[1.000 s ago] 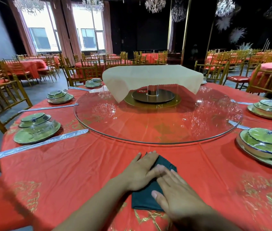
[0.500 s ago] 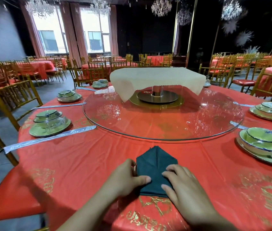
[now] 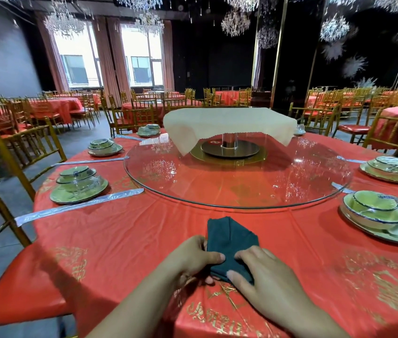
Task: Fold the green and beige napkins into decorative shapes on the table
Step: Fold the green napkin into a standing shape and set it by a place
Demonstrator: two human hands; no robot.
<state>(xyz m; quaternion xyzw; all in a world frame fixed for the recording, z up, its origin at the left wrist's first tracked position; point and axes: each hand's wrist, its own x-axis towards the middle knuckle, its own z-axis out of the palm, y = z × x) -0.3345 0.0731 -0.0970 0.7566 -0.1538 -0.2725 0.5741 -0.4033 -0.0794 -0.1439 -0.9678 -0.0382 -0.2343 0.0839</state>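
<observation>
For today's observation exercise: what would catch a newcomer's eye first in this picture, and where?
The left hand and right hand hold a folded green napkin on the red tablecloth at the table's near edge. Behind it lies a big round glass turntable, with a beige cloth draped over a stand at its centre.

On table (image 3: pixel 120 240), nr front edge: folded napkin (image 3: pixel 229 242), just before glass turntable (image 3: pixel 242 186). The left hand (image 3: pixel 190 259) pinches its L side, right hand (image 3: pixel 266 284) its R near corner. Draped napkin (image 3: pixel 227 123) sits over stand (image 3: pixel 229 140) at turntable ctr. L place setting (image 3: pixel 78 186) & R place setting (image 3: pixel 378 213) flank turntable; chairs (image 3: pixel 22 152) beyond.
</observation>
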